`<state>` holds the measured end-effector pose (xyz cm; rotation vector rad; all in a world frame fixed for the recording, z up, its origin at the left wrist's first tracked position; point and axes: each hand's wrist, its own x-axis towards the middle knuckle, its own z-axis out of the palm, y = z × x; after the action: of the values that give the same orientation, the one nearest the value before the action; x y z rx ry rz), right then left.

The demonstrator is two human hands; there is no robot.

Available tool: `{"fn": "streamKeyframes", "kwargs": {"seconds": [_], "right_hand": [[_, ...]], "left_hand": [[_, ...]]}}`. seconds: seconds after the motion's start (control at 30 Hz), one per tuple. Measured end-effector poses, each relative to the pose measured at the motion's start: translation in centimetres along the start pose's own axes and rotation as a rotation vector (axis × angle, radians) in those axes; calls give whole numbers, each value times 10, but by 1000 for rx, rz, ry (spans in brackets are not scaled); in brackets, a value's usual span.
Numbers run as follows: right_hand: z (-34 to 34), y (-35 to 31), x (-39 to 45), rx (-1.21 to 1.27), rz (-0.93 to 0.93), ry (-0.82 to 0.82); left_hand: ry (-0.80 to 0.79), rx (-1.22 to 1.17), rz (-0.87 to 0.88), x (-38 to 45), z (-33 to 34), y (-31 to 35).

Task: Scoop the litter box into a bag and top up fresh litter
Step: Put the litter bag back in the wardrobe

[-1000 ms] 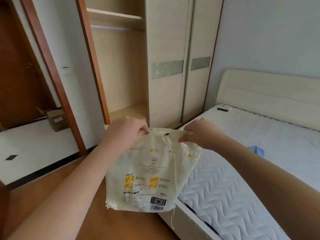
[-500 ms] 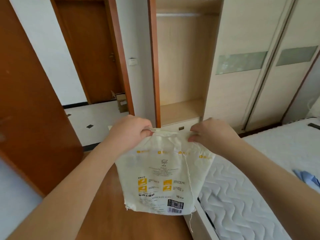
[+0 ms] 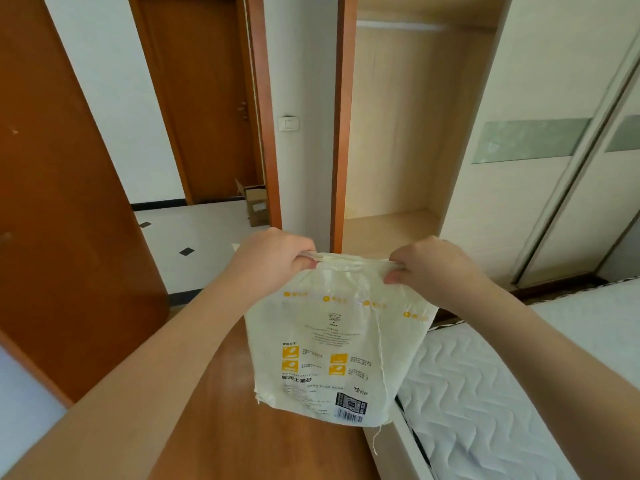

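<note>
Brown wood door (image 3: pixel 69 220), far left, standing open and filling the left edge.
White tiled floor (image 3: pixel 207 244) beyond it, with small dark inset squares.
Second brown door (image 3: pixel 204 98), closed, at the back of the tiled area.
Cardboard box (image 3: pixel 256 202), flaps up, on the tiles beside the brown door frame.
White wall switch (image 3: pixel 288 123) on the narrow wall strip between frame and wardrobe.
Left hand (image 3: pixel 273 258), fingers curled, pinching the top left edge of the bag.
Bag (image 3: pixel 332 344): pale cream woven sack, cat litter print, yellow squares, barcode at lower right. Held in the air in front of the person, between both hands, above the wood floor (image 3: pixel 242 427) and just left of the mattress. Top edge pulled taut; body hangs limp and creased; loose threads trail from the bottom corners.
Right hand (image 3: pixel 429 268), fingers curled, pinching the top right edge of the bag.
Wardrobe (image 3: pixel 391 150), pale wood, one open bay behind the hands.
Sliding wardrobe doors (image 3: pixel 540 185) to the right, each with a green glass band.
Mattress (image 3: pixel 519 393), white, quilted in waves, lower right.
</note>
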<state>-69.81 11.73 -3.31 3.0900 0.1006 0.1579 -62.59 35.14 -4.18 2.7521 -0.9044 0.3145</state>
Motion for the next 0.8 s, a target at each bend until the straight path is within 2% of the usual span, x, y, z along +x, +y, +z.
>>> {"fn": "streamKeyframes", "kwargs": {"seconds": [0.23,0.4,0.7,0.8], "right_hand": [[4,-15,81,-22,71,-18],[10,-7,127,-38,136,-18],[46,59,213,-40,201,7],[61,87,242,-29,194,37]], "left_hand": [[-109,-31,89,63,3,-71],[-44,35,152,112,21,-92],[35,-23,162,216,73,-106],[1,-41,156,257,90,-109]]}}
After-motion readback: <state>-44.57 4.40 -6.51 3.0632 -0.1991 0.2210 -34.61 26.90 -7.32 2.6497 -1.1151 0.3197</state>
